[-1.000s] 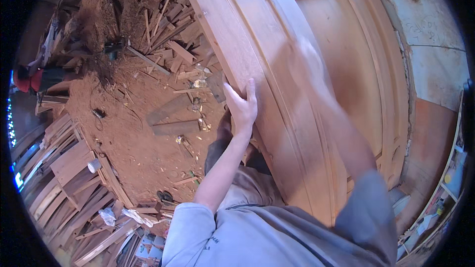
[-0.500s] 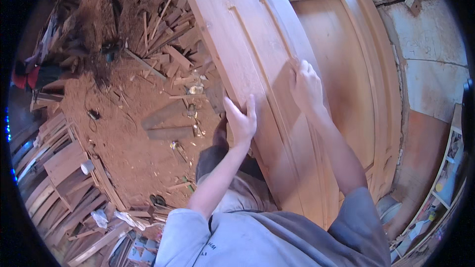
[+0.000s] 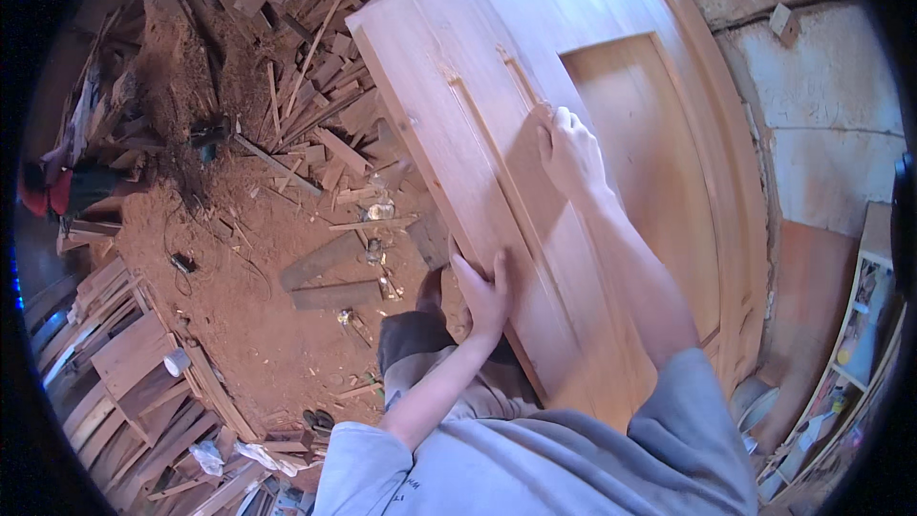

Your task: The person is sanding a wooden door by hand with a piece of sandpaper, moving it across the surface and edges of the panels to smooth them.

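A large pale wooden panelled door (image 3: 521,148) lies in front of me, with long narrow grooves beside a big recessed panel (image 3: 635,124). My right hand (image 3: 570,148) is closed, its fingertips pressed at the upper part of the right-hand groove. Something small and brownish seems to be pinched there, but I cannot make out what it is. My left hand (image 3: 482,294) grips the door's left edge lower down, thumb on the top face and fingers along the side.
Offcuts (image 3: 334,148) are heaped beyond the door's left side. Flat dark boards (image 3: 334,294) lie on the sawdust-covered floor. Stacked planks (image 3: 138,363) fill the lower left. A shelf with bottles and small items (image 3: 860,354) stands at the right.
My right hand has moved up the groove toward its far end. My left hand has slid a little lower along the door edge. The view has shifted slightly.
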The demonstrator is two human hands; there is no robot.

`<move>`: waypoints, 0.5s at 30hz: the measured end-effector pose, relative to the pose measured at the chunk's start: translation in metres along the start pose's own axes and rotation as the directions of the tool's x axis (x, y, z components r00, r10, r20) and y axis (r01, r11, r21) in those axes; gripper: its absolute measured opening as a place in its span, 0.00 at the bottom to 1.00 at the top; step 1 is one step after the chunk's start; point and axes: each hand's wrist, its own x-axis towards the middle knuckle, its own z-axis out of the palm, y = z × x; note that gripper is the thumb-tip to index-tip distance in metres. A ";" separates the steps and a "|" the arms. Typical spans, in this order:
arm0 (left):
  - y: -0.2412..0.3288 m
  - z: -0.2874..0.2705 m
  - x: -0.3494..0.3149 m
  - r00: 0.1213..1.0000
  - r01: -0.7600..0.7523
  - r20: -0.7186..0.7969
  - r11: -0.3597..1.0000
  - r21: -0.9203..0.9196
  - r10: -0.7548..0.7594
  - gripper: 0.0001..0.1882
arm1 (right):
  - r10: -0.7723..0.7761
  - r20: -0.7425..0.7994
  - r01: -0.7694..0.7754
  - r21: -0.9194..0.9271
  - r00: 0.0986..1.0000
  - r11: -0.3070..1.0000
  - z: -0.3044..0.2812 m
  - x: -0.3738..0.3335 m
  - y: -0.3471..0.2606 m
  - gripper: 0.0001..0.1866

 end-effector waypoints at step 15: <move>-0.012 0.006 0.001 0.999 0.035 0.028 0.995 0.093 -0.038 0.48 | 0.020 -0.094 -0.020 0.006 0.995 1.000 0.007 0.051 -0.024 0.13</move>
